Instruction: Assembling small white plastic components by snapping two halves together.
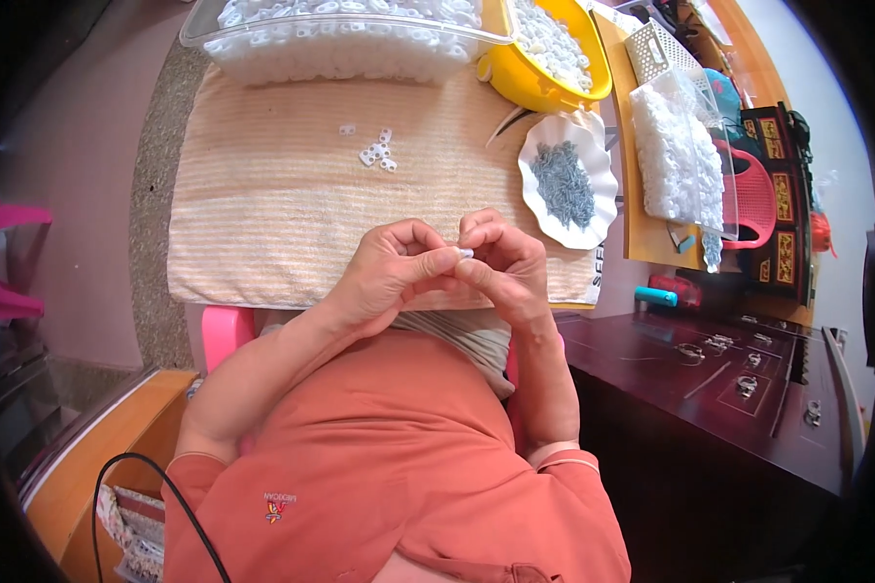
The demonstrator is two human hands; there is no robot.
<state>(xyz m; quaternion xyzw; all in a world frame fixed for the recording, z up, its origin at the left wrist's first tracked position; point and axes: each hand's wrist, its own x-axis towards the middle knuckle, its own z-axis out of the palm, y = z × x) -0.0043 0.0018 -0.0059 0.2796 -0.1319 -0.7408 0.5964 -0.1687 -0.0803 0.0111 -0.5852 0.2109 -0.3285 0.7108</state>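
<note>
Close to the table's near edge, my left hand [391, 264] and my right hand [506, 260] meet with thumbs and fingertips pinched together. Between them is a small white plastic piece [466, 254], mostly covered by the fingers. Beyond the hands, several flat white pieces with holes [376, 153] lie loose on a striped beige towel [262, 209]. To the right of my right hand, a white wavy-rimmed plate [603, 199] carries a heap of small, thin grey pieces [562, 185], too small to name surely.
A clear bin [350, 53] of white plastic parts stands at the far edge, beside a yellow basin [540, 95] of small white parts. Dark tweezers [508, 122] lie near the basin. Another clear container [679, 155] stands on a wooden surface at right. A dark cabinet [671, 369] sits right of me.
</note>
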